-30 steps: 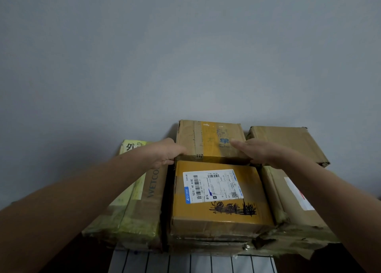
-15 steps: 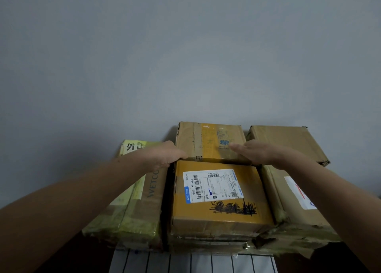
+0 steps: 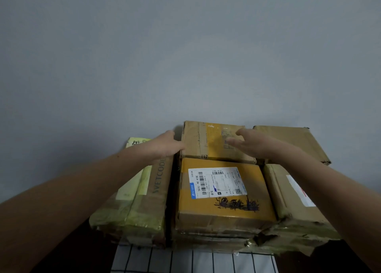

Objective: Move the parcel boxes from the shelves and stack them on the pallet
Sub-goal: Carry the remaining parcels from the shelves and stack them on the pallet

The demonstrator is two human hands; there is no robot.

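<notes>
The scuffed, tape-banded cardboard parcel box (image 3: 206,143) sits between the fingers of both hands, at the back of the stack by the grey wall (image 3: 185,56). The left hand (image 3: 165,147) lays straight fingers against the box's left side. The right hand (image 3: 253,145) is blurred, its fingers spread open, seemingly just above the lid. Nearer than the fingertips lies a squarish yellow-taped box (image 3: 224,211) with a white shipping label (image 3: 216,183).
</notes>
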